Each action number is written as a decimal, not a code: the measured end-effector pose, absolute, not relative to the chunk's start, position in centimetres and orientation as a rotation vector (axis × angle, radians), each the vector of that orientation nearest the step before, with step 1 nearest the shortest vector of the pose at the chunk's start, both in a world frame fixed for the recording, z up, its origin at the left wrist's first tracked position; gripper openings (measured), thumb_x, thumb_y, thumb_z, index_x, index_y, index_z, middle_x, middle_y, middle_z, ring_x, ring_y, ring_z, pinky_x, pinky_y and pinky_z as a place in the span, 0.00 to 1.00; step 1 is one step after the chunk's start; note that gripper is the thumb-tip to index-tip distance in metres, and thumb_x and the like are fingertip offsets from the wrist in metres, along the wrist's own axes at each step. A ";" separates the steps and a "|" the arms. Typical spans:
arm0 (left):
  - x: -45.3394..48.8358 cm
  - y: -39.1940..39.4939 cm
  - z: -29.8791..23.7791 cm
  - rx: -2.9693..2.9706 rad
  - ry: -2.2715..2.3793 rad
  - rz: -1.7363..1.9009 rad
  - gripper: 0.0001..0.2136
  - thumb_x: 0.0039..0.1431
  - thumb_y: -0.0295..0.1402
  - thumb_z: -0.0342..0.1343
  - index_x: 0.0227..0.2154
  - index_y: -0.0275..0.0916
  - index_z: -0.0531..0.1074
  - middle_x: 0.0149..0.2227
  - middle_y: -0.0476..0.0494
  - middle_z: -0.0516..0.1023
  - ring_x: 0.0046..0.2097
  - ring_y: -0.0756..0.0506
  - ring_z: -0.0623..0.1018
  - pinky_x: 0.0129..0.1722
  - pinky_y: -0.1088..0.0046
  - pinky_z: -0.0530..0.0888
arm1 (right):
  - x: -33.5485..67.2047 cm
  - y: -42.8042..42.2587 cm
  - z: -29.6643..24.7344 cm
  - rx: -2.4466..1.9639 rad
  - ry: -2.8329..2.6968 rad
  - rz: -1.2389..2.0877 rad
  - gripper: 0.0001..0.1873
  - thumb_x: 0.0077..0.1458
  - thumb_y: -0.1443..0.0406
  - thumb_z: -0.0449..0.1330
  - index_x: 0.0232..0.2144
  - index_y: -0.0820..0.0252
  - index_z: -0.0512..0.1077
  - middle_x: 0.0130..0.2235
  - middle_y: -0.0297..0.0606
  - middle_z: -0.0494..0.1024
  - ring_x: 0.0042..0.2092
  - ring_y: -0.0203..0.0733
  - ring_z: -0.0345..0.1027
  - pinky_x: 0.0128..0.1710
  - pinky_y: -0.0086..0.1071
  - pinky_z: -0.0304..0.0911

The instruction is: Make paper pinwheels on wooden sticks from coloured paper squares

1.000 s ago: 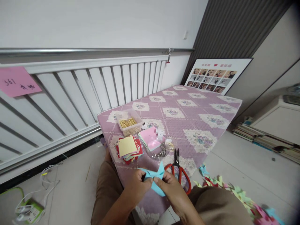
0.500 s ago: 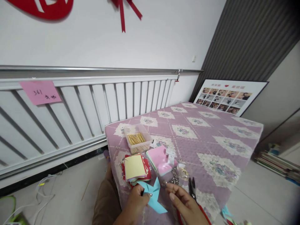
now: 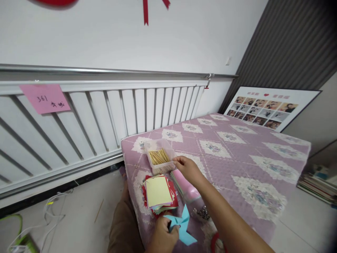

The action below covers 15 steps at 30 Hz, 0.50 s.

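Note:
My left hand (image 3: 163, 237) is closed on a light blue folded paper pinwheel (image 3: 181, 226) near the front edge of the purple quilted mattress (image 3: 237, 154). My right hand (image 3: 187, 168) reaches forward, its fingers pinched together at the rim of a clear plastic box of thin wooden sticks (image 3: 159, 160). Whether anything sits between those fingertips is too small to see. A stack of coloured paper squares, yellow on top (image 3: 158, 191), lies between my two hands.
A pink pad of paper (image 3: 188, 189) and a clear dish of small metal pins (image 3: 202, 212) lie under my right arm. A red scissors handle (image 3: 214, 240) peeks out at the bottom. A white radiator (image 3: 105, 112) stands behind; a photo board (image 3: 265, 107) leans at the far right.
My right hand left the pinwheel and reached forward to the box of sticks. My left hand keeps hold of the pinwheel. The view tilted upward and shifted a little.

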<state>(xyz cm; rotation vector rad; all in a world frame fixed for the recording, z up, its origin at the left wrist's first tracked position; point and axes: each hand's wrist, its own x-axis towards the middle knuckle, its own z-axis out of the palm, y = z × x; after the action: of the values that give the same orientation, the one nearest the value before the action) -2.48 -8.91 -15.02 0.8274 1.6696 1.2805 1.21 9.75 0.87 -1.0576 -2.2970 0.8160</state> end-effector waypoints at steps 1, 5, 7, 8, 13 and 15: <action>-2.6 -8.9 -15.1 0.857 1.669 1.280 0.04 0.48 0.31 0.55 0.28 0.36 0.71 0.28 0.47 0.74 0.33 0.46 0.72 0.35 0.74 0.68 | 0.2 10.5 0.7 -1.081 -2.335 0.776 0.10 0.57 0.66 0.53 0.33 0.62 0.73 0.31 0.36 0.78 0.34 0.41 0.71 0.35 0.32 0.64; -3.0 -8.9 -15.1 0.978 1.669 1.235 0.03 0.49 0.31 0.53 0.25 0.37 0.69 0.27 0.47 0.71 0.31 0.47 0.70 0.34 0.73 0.66 | -3.4 13.0 0.1 -1.156 -2.541 0.620 0.08 0.61 0.65 0.55 0.35 0.63 0.73 0.34 0.36 0.78 0.37 0.40 0.72 0.39 0.36 0.67; -3.0 -8.8 -14.9 1.010 1.683 1.202 0.02 0.47 0.30 0.53 0.23 0.38 0.67 0.25 0.49 0.68 0.30 0.47 0.69 0.32 0.73 0.65 | -5.0 14.0 0.0 -1.194 -2.649 0.546 0.09 0.62 0.62 0.57 0.40 0.62 0.72 0.41 0.38 0.77 0.40 0.41 0.72 0.42 0.40 0.69; -3.1 -8.8 -14.8 1.021 1.683 1.188 0.02 0.47 0.30 0.53 0.22 0.39 0.66 0.24 0.49 0.67 0.29 0.48 0.68 0.31 0.73 0.64 | -5.8 14.4 0.0 -1.213 -2.701 0.511 0.11 0.62 0.61 0.57 0.43 0.62 0.72 0.44 0.39 0.76 0.42 0.42 0.72 0.43 0.41 0.69; -3.0 -8.8 -13.5 1.036 1.753 1.139 0.03 0.47 0.28 0.52 0.21 0.40 0.64 0.24 0.50 0.67 0.30 0.47 0.68 0.32 0.73 0.64 | -9.3 16.1 -0.9 -1.279 -2.914 0.367 0.14 0.61 0.62 0.58 0.49 0.61 0.69 0.50 0.42 0.73 0.46 0.45 0.71 0.44 0.43 0.69; -2.9 -8.9 -12.7 0.991 1.840 1.079 0.02 0.47 0.28 0.52 0.22 0.41 0.66 0.26 0.49 0.69 0.30 0.47 0.68 0.33 0.72 0.64 | -10.2 16.5 -1.7 -1.290 -2.967 0.331 0.16 0.61 0.62 0.59 0.49 0.62 0.69 0.50 0.43 0.73 0.46 0.45 0.71 0.44 0.43 0.69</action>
<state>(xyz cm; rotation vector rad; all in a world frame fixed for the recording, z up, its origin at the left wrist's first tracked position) -2.85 -8.92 -12.69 0.9909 1.8403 1.0791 -10.23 16.46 -1.66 -1.2903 -2.9669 0.3307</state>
